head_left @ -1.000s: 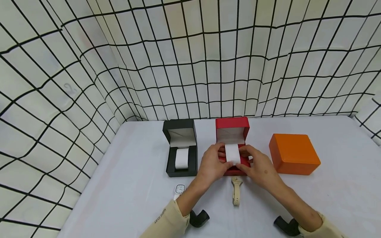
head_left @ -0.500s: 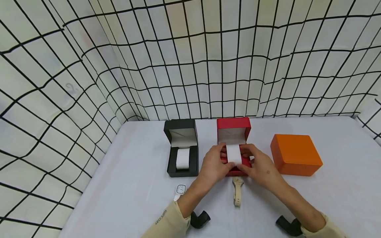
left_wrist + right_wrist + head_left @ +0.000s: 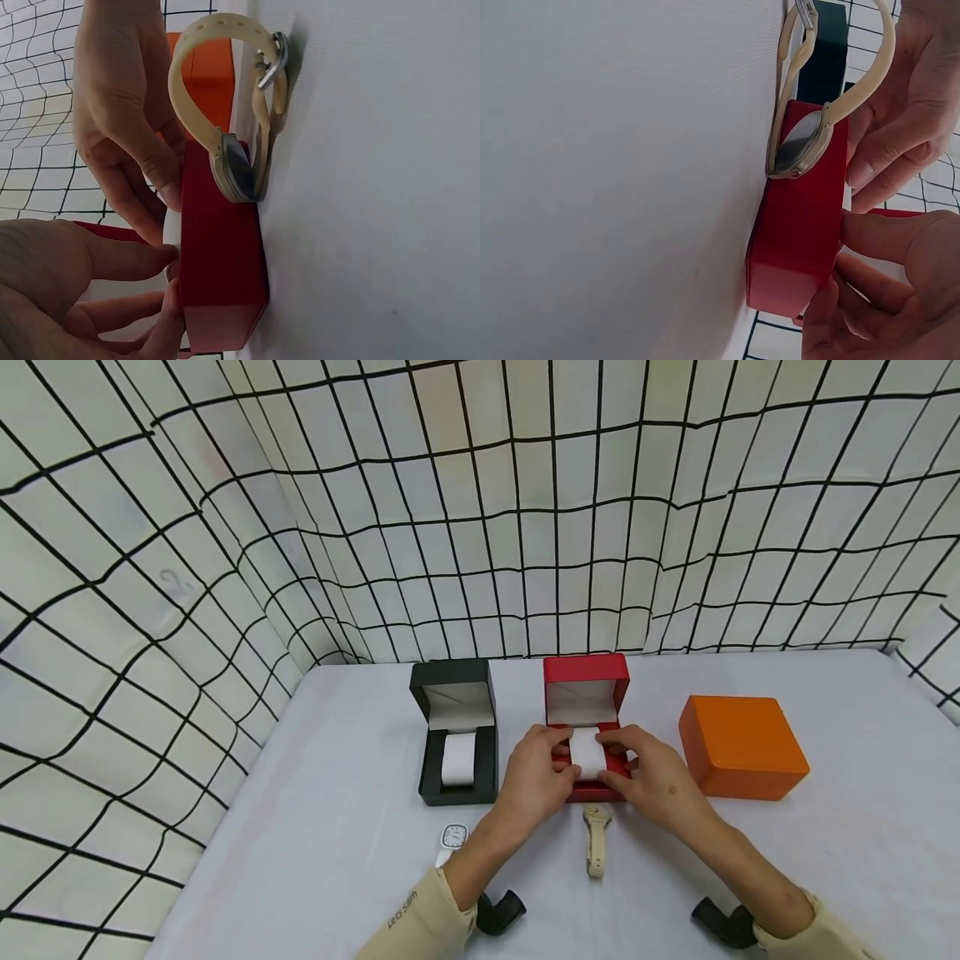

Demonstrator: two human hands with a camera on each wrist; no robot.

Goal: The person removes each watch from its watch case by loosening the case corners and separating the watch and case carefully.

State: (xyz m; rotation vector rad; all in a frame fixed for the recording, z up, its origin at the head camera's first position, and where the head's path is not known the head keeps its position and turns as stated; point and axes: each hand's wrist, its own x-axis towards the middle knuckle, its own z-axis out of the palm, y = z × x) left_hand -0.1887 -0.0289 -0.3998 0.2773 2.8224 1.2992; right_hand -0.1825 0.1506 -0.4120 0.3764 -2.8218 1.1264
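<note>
An open red watch box (image 3: 587,668) stands upright at mid table, its lid raised. A white watch cushion (image 3: 587,753) sits in its base. My left hand (image 3: 534,777) holds the cushion's left side between thumb and fingers. From the right, my right hand (image 3: 660,781) pinches the opposite side the same way. In the left wrist view the red front wall (image 3: 221,251) hides most of the cushion. A beige watch (image 3: 596,839) lies just in front of the box, its strap looped up in the right wrist view.
To the left stands an open black watch box (image 3: 458,768) with its own white cushion (image 3: 458,758). A closed orange box (image 3: 742,747) is at the right. A white watch (image 3: 453,837) lies beside my left forearm. Black netting (image 3: 480,518) encloses the back and left.
The white cushion has sunk lower into the red box and looks shorter from above. Both hands keep hold of its sides, with only slight finger movement.
</note>
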